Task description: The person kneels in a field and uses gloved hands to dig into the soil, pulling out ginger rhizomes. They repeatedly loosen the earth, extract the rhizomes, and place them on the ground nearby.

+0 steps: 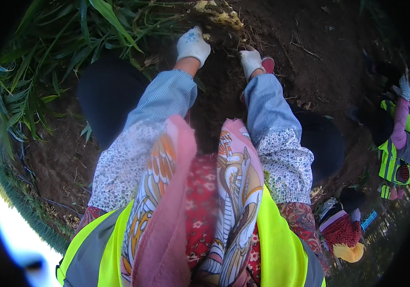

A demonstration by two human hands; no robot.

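Both my hands wear white work gloves and reach down to the dug soil ahead of me. My left hand [194,45] is curled, its back turned up and bearing printed marks; its fingertips are hidden, so what lies under them does not show. Just beyond it, a knobbly pale-yellow rhizome clump [226,18], which looks like ginger, lies with its green leafy stalks [151,27] stretching left. My right hand [250,61] is low at the soil beside fine roots, its fingers partly hidden. Whether it grips anything is unclear.
Long-leaved green plants [93,39] lie to the left. A red shoe [268,64] shows beside my right hand. Two other people [400,132] [344,229] in the field are at the right. Brown soil [305,53] with scattered roots spreads ahead.
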